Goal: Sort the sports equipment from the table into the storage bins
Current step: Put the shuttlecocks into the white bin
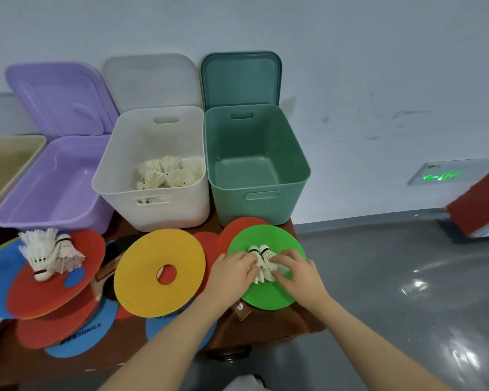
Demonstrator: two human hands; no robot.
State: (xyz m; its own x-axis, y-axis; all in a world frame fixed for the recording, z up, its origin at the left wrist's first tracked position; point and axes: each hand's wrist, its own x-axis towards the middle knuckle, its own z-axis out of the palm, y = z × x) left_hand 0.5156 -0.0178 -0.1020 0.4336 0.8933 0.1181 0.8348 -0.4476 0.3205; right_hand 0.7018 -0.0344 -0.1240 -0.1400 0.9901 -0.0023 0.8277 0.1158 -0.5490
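Two white shuttlecocks (261, 256) lie side by side on a green disc (266, 294) near the table's right end. My left hand (232, 270) grips them from the left and my right hand (297, 272) from the right, fingers curled over the feathers. Behind them stands an empty green bin (294, 193). To its left a white bin (153, 210) holds several shuttlecocks (170, 172). A small pile of shuttlecocks (50, 253) rests on a red disc (40, 294) at the left.
A yellow ring disc (141, 277) lies in the middle over red and blue discs (76, 337). A purple bin (48, 193) and a beige bin (6, 162) stand at the back left, with lids leaning on the wall. Grey floor lies right of the table edge (308, 320).
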